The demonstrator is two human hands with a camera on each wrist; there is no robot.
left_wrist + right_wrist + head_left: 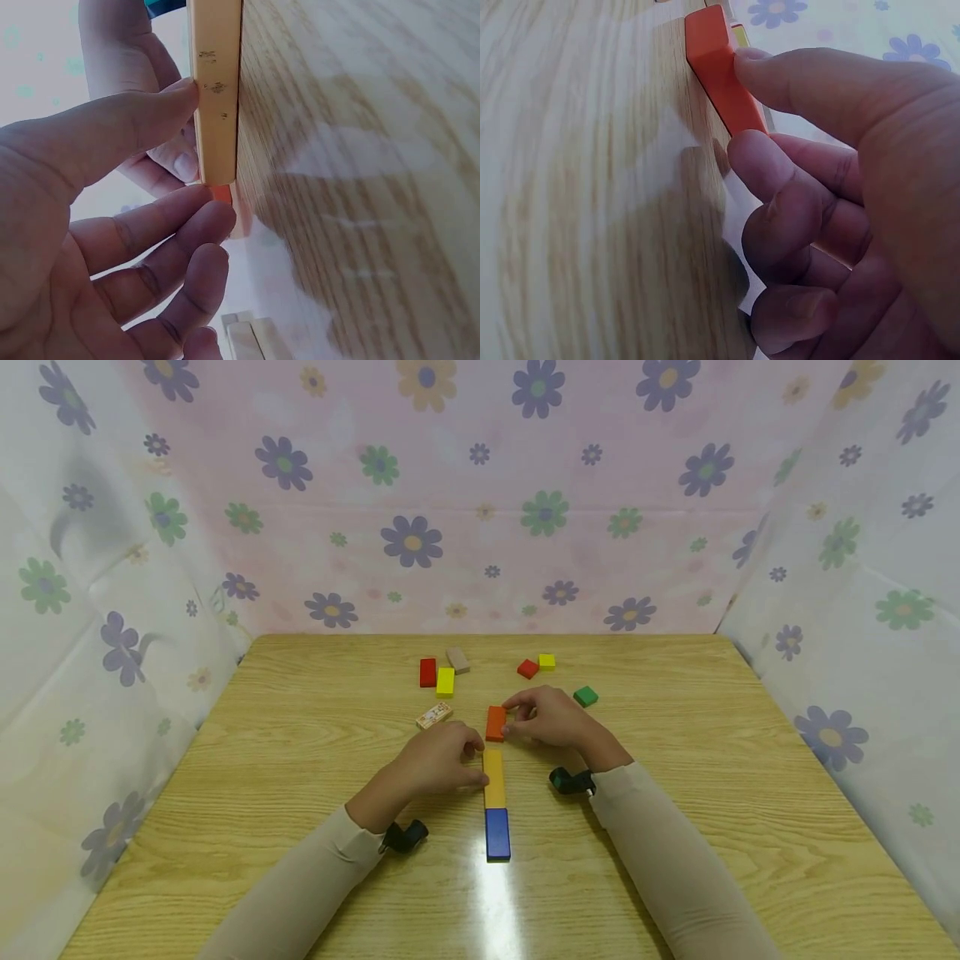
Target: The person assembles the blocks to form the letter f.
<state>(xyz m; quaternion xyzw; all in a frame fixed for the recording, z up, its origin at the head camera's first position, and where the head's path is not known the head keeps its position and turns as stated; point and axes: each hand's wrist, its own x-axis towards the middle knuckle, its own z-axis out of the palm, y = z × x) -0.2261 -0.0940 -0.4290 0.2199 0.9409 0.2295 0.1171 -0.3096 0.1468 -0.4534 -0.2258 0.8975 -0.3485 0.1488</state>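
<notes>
A yellow-orange block (493, 778) lies lengthwise on the table, its near end against a blue block (497, 834). My left hand (441, 758) holds the yellow-orange block from its left side. In the left wrist view the thumb (161, 112) presses its long side, and the index fingertip sits at its far end. Just beyond lies an orange-red block (495, 723), a small gap away. My right hand (553, 718) holds this block from the right, thumb (769, 75) on its side and index fingertip at its far end in the right wrist view. The other fingers of both hands are bent.
Farther back left lie a red block (427, 672), a yellow block (446, 682), a plain wooden block (457, 660) and a printed block (434, 716). Back right are a small red block (528, 669), a small yellow block (547, 662) and a green block (586, 697). Flowered cloth surrounds the table.
</notes>
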